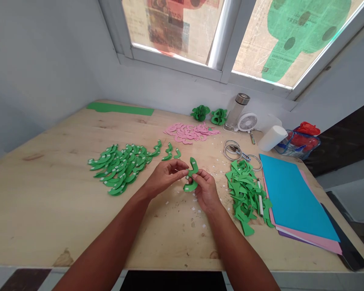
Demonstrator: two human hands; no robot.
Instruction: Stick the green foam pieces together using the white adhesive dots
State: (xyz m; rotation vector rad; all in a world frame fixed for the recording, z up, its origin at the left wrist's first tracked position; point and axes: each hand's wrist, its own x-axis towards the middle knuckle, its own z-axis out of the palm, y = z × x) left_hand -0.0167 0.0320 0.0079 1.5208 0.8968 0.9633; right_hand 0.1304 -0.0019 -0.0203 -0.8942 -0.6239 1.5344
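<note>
The right hand (206, 189) is pinching a curved green paper piece with white patches (194, 165) above the pale wooden table (48, 194), apparently steadying it, while the half-closed left hand (164, 176) is meeting its left edge, grip unclear, and similar green pieces (121, 167) are lying leftward, seemingly for easy reach.

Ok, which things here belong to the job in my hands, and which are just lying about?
Likely in the job: green paper cutout in your right hand, left hand at it; curved green pieces with white patches.

Probably just lying about: portable fan, metal-lidded bottle, white roll, blue sheet.
</note>
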